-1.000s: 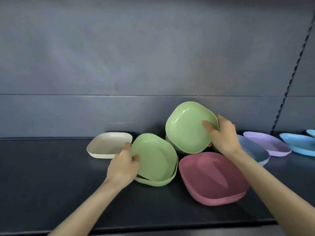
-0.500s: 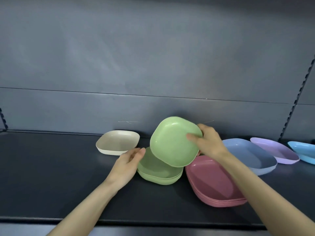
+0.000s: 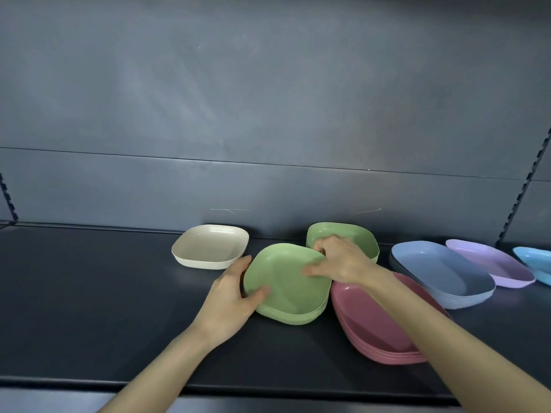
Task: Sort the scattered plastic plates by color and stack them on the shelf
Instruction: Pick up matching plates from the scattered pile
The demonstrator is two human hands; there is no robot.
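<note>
A stack of several green plates [image 3: 290,293] lies at the middle of the dark shelf [image 3: 89,308]. My left hand [image 3: 231,296] grips its left rim, thumb over the edge. My right hand [image 3: 340,259] pinches the far right rim of the top green plate, which now lies on the stack. Behind that hand sits another green plate [image 3: 354,234]. To the right of the green stack lies a stack of dark pink plates [image 3: 372,323], partly under my right forearm.
A cream plate [image 3: 208,245] sits at the back left. Right of the pink stack come a grey-blue stack [image 3: 441,272], a lilac plate [image 3: 489,263] and a light blue plate [image 3: 533,257] at the frame edge. The shelf's front edge [image 3: 149,383] runs below my arms.
My right hand has lowered the tilted green plate down and leftward onto the green stack. My left hand closed onto the stack's left rim. The view shifted left.
</note>
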